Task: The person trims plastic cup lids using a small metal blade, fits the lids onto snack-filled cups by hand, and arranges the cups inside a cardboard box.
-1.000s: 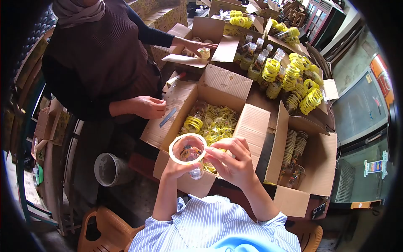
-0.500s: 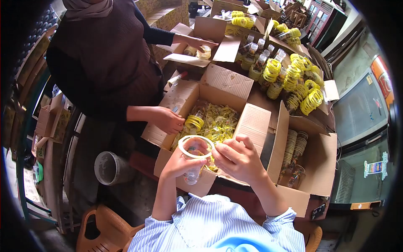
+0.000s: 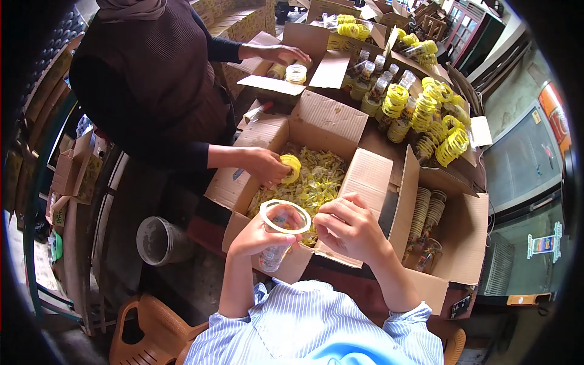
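My left hand (image 3: 252, 239) is wrapped around a clear plastic cup (image 3: 273, 258) with a wide pale-yellow rim, its mouth tilted towards me. Beside the rim, slightly apart from it, my right hand (image 3: 351, 225) is raised with its fingers curled together; whatever may be between the fingertips is too small to make out. Beneath both hands stands an open cardboard box (image 3: 325, 115) full of yellow plastic scraps (image 3: 310, 176). Across this box, a co-worker's hand (image 3: 266, 166) holds a bundle of yellow rings (image 3: 291, 168).
The co-worker's other hand (image 3: 286, 53) rests at a smaller box (image 3: 331, 70) holding pale-rimmed cups (image 3: 295, 74). To my right, a box (image 3: 462, 225) contains stacked cups. Yellow rings and cups (image 3: 429, 115) crowd the far right. A grey bucket (image 3: 159, 241) stands on the floor at left.
My right hand has moved slightly away from the cup rim, its fingers more curled. The co-worker's near hand has reached over the box and taken hold of the yellow rings.
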Available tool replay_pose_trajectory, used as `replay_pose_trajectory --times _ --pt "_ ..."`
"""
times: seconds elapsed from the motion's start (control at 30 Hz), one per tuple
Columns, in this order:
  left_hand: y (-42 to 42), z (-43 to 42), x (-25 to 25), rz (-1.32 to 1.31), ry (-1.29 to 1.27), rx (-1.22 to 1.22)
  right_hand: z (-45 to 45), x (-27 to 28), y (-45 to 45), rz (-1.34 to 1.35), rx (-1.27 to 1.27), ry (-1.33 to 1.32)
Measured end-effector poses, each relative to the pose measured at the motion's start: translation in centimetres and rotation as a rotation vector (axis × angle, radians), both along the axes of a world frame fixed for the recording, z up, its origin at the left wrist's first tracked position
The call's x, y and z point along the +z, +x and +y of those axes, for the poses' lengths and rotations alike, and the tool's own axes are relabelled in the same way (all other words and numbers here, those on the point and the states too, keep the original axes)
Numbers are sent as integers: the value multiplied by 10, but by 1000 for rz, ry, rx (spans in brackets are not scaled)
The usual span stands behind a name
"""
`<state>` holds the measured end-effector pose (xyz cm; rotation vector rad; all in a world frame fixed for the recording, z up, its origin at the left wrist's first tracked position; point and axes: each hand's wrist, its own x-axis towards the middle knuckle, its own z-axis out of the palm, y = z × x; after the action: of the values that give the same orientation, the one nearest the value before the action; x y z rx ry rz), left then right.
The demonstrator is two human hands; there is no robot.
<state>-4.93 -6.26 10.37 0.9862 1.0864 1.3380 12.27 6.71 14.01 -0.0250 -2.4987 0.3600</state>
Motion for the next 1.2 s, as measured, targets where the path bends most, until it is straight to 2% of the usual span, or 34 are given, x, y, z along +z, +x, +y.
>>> replay_pose_trajectory --times 0.1,0.23,0.43,0.67,0.73,0.9,1.0,1.2 --pt "-1 0 -1 -46 -19 -23 -5 3 2 35 10 -66" --pt "1 1 2 -91 -34 -20 -7 1 3 20 38 -11" --pt "3 1 0 7 11 39 -11 1 4 4 0 138" --pt "2 -1 0 7 -94 -25 -14 10 8 -90 37 191" --pt "1 -1 2 -32 -124 -63 -14 10 8 -103 55 138" --pt "1 0 2 105 -90 -71 -14 11 8 -142 105 -67" --pt "4 1 7 94 -106 -76 -15 12 8 -173 120 -85" --pt "2 5 -3 89 -119 -75 -18 7 11 -141 15 220"
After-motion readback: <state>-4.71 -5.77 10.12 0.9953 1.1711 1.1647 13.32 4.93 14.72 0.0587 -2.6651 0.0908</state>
